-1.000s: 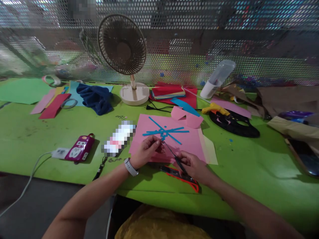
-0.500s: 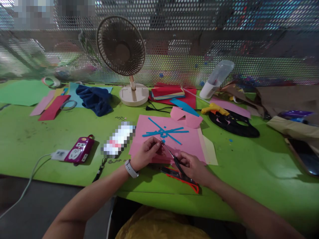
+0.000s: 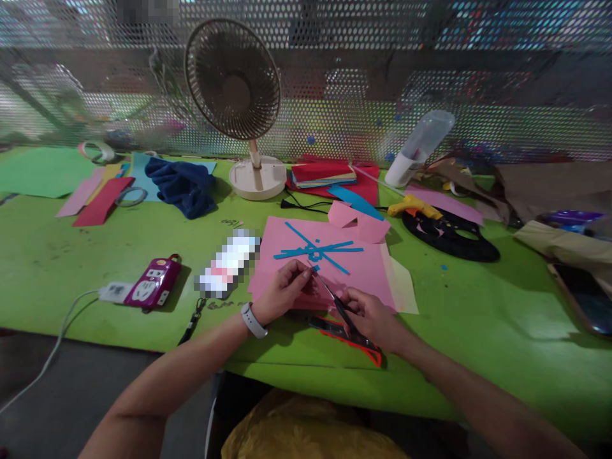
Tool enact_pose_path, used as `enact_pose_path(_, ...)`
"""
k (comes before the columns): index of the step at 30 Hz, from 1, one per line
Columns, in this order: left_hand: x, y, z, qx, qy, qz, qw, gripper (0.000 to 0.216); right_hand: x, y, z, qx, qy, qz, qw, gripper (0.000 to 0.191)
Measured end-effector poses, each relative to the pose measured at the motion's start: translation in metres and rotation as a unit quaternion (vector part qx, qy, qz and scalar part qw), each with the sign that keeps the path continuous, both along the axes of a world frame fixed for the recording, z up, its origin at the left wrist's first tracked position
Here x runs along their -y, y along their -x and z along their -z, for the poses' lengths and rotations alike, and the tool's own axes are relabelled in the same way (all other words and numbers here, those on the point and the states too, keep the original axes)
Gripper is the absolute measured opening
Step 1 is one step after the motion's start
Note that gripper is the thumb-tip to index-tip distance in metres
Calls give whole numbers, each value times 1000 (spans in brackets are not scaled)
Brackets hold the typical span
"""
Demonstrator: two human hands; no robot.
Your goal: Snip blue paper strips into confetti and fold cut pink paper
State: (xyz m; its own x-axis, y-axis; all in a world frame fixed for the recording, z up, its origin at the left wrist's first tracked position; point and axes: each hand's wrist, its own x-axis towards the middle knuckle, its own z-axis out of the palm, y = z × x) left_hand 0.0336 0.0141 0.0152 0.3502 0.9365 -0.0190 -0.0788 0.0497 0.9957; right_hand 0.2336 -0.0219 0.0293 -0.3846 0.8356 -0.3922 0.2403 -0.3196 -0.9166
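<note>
A: Any containers on the table [image 3: 478,306]?

B: One, at the far side, right of the fan [image 3: 233,83]: a white cup [image 3: 400,171] leaning over, with a clear plastic sleeve over its mouth. Something reddish shows through the plastic, but I cannot tell what it is.

A: What else is hard to read?

B: A blurred-out patch lies left of the pink sheet [image 3: 368,271]. A dark phone [image 3: 581,299] is cut off at the right edge. Under the right hand [image 3: 370,319] lies a flat thing with a red rim [image 3: 366,347], mostly covered. The mesh wall beyond the table shows only smears of colour.

A: And the hands?

B: The left hand [image 3: 282,290] rests on the near left corner of the pink sheet, thumb and fingertips pinched tight on a small blue scrap [image 3: 314,268]. The right hand is curled closed around the handles of the scissors [image 3: 335,301], with the blades pointing far and left and the tip right at the scrap. The blades show as one thin dark line, so how far apart they are I cannot tell.

A: Where does the scrap sit otherwise?

B: Just near of the crossed blue strips [image 3: 318,250] lying on the pink sheet.
</note>
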Motion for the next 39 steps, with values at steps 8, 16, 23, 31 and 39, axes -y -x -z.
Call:
enact_pose_path(8,-1,0,2,8,2,10,1000,32,-1,1,-3,3,-8,-2,1000,39)
enact_pose_path(16,-2,1,2,14,10,11,1000,31,-1,1,-3,5,-9,-7,1000,40)
enact_pose_path(23,-3,1,3,8,1,18,1000,32,-1,2,-8,15,-16,-9,1000,40)
enact_pose_path(31,-3,2,3,9,2,19,1000,32,-1,1,-4,14,-22,-1,1000,38)
enact_pose_path(39,-5,3,3,8,3,12,1000,31,-1,-4,10,9,-24,15,1000,36)
